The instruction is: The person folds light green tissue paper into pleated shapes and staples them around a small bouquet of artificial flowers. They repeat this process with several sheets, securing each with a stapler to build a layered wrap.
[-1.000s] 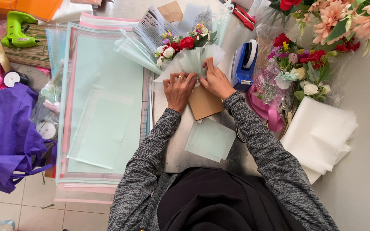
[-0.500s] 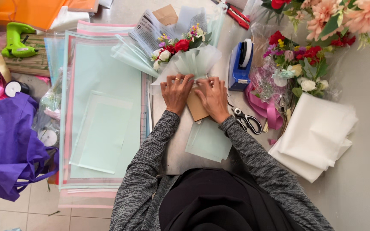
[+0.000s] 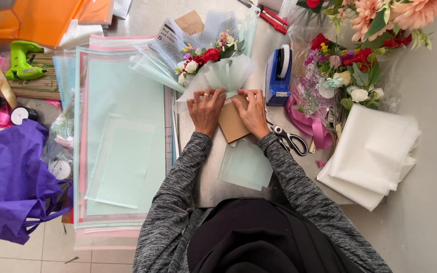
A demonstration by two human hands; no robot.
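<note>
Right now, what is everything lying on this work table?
small bouquet: one, red and white flowers in pale green wrap, under the hands
brown card: one, between the hands
tape dispenser: one, blue, right of the bouquet
scissors: one pair, black handles, by the right wrist
wrapping sheets: stack, mint and pink, left
white tissue: folded stack, right
glue gun: one, green, far left
purple bag: one, lower left
left hand: pressing the wrap
right hand: pressing the card

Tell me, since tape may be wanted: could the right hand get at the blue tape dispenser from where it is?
Probably yes. The right hand rests on the brown paper, and the blue tape dispenser stands just beyond it with nothing between them; the scissors lie off to the near side.
</note>
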